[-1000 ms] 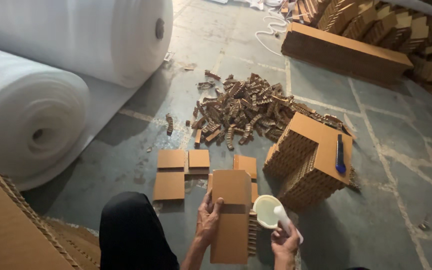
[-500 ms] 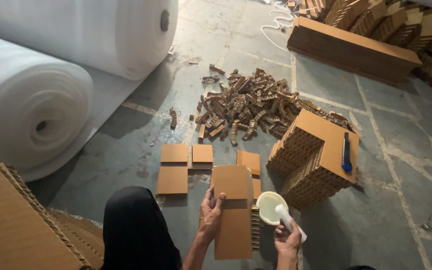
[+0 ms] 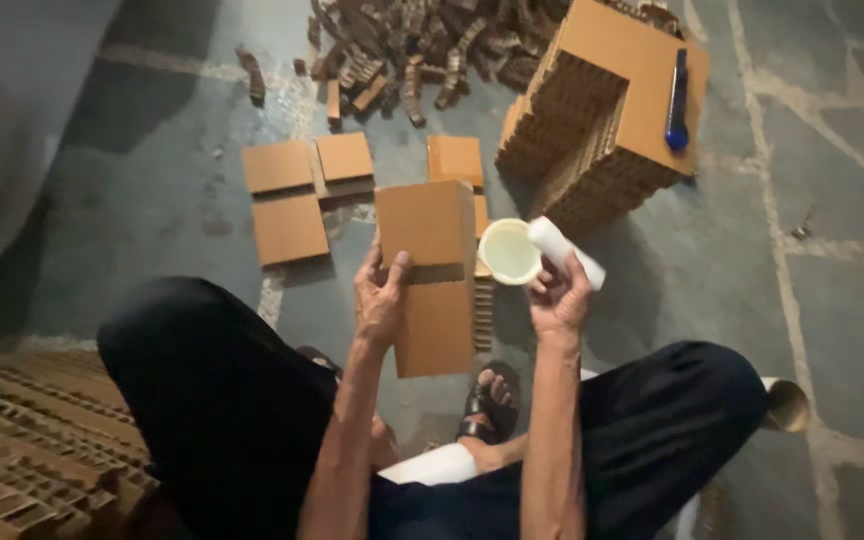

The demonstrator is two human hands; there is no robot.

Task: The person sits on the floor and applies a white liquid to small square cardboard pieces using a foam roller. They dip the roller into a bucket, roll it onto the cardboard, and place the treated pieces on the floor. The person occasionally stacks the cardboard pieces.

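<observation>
Our left hand (image 3: 382, 300) grips a folded cardboard piece (image 3: 430, 275) above the floor; our right hand (image 3: 555, 297) holds a white roll (image 3: 537, 250) beside it. Four cardboard squares (image 3: 290, 228) already lie on the floor; a tall cardboard stack (image 3: 602, 110) looks untouched.

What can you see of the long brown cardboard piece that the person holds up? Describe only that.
The long brown cardboard piece is a flat, plain rectangle with a crosswise crease or step about halfway along, so it looks like two panels joined. It is held lengthwise away from the person, above the grey stone floor. The left hand grips its left edge, thumb on top. The right hand does not touch it.
</observation>
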